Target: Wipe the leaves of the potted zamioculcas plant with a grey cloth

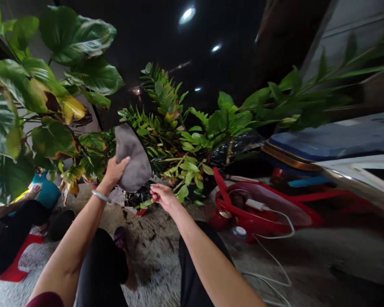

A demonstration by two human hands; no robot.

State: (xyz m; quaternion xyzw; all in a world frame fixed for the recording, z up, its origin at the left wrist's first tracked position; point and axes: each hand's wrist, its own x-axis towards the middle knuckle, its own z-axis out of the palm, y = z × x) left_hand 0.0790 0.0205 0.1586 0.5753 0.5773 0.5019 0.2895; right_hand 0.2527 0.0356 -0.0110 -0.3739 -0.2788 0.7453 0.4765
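My left hand (117,171), with a pale bangle at its wrist, grips a limp grey cloth (133,160) by its left side, thumb lying over the front. The cloth hangs in front of the green plants. To its lower right, my right hand (162,196) has its fingers curled together in a pinch. What is between those fingertips, if anything, is too small to make out. A light green leaf (145,204) shows just below the right fingertips. Small-leaved branches (188,168) rise directly beyond both hands.
Large leaves with yellowed, browned edges (56,138) crowd the left. A red bag (262,219) with a white charger and cable (289,226) sits on the floor at right. Another person's leg (17,230) is at left, near a red stool (22,260). Dark debris litters the floor.
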